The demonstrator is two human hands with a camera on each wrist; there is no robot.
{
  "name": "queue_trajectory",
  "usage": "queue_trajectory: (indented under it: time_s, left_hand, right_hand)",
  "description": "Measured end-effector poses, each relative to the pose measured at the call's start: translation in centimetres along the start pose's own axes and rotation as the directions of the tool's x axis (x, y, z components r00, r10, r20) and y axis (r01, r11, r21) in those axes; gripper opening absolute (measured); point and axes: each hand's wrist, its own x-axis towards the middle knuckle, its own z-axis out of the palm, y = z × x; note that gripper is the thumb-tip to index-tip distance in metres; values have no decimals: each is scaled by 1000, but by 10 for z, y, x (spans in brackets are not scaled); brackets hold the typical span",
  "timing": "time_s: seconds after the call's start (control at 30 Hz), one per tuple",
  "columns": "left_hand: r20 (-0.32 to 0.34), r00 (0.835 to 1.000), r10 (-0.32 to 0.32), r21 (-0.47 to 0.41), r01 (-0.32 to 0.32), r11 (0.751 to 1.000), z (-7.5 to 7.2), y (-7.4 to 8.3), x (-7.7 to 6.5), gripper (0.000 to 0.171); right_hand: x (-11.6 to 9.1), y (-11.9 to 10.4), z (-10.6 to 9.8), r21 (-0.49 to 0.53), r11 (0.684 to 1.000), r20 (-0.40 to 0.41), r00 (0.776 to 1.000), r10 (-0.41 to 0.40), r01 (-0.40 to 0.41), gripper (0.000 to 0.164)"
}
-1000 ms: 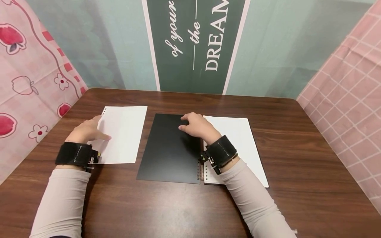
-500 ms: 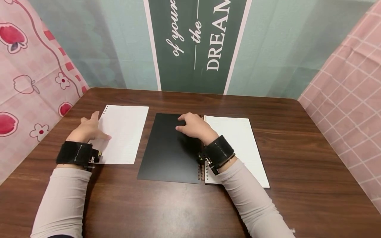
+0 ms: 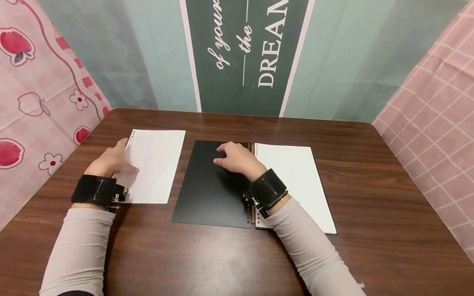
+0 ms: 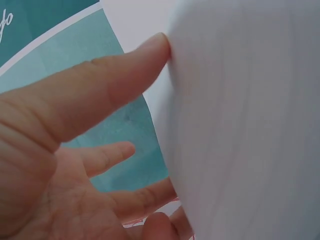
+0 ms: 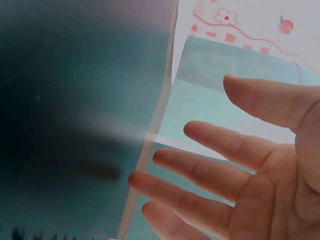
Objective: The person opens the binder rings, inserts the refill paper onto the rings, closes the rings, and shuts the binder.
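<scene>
On the left of the table, a white loose-leaf sheet (image 3: pixel 157 164) with punched holes lies by my left hand (image 3: pixel 109 161). My left thumb touches the sheet's face in the left wrist view, while several fingers (image 4: pixel 145 197) sit at its edge, tips partly hidden. An open ring notebook is in the middle, its black cover sheet (image 3: pixel 207 193) on the left and a stack of white pages (image 3: pixel 296 176) on the right. Over the black sheet I hold my right hand (image 3: pixel 238 160), fingers loose and apart with nothing between them, as the right wrist view also shows.
The brown rings (image 3: pixel 253 216) of the notebook run between the black sheet and the pages. Dark wooden tabletop (image 3: pixel 207 259) surrounds everything. Behind it hangs a green cloth (image 3: pixel 155 61) with lettering, and pink cloths (image 3: pixel 440 102) flank both sides.
My right hand has drifted slightly left over the black sheet. My left fingers lifted and spread, then came back together near the sheet's edge. The sheet and notebook stay in place.
</scene>
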Motion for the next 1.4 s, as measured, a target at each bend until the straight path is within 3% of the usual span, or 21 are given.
queue_trajectory:
  time_s: [0.23, 0.83, 1.0, 1.17, 1.4]
  left_hand:
    - [-15, 1000, 23, -19, -23, 1000, 2, 5, -2, 112]
    - [-26, 999, -22, -17, 21, 1000, 6, 9, -4, 113]
    - [-70, 995, -64, -12, 64, 998, 6, 9, -6, 110]
    - [-129, 987, -91, -15, 90, 996, 8, 12, -6, 97]
    - [-149, 972, -180, -25, 178, 984, 3, 8, -5, 79]
  right_hand:
    - [2, -3, 2, -4, 1000, 8, 1000, -15, 15, 48]
    - [5, -13, 9, -13, 1000, 31, 999, -10, 11, 56]
    - [7, -14, 12, 10, 1000, 34, 999, -24, 24, 57]
    - [8, -15, 14, 26, 1000, 26, 999, -18, 18, 57]
    - [11, -19, 17, 37, 998, 28, 998, -50, 49, 58]
